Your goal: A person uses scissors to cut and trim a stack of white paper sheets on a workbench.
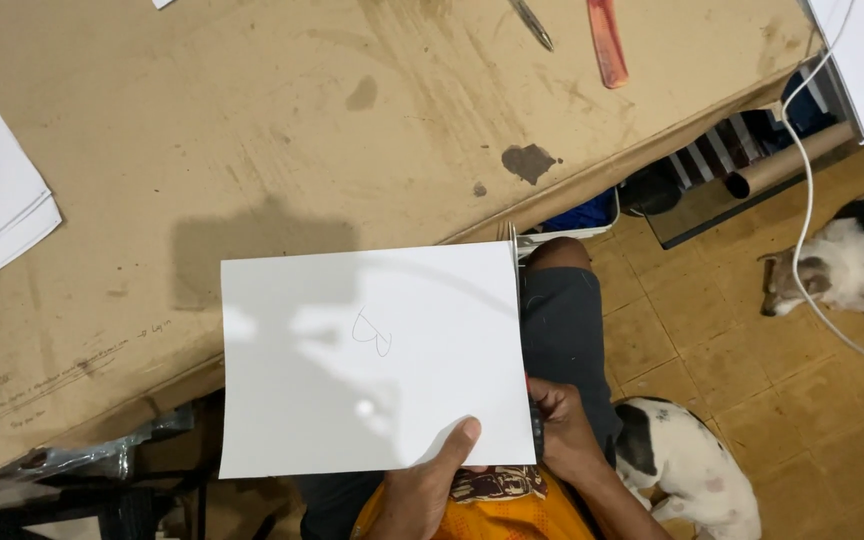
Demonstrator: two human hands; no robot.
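Paper sheet hangs just off the cardboard table's near edge, left hand pinching its bottom edge, right hand clamped on scissors running up its right side.

One head-worn camera looked steeply down, close over the person's lap, taking in the table's edge and the tiled floor.

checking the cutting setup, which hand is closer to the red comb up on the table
Right. The right hand, gripping scissors along the white sheet's right edge, sits almost straight below the red comb. The left hand pinches the sheet's bottom edge, lower and further left.
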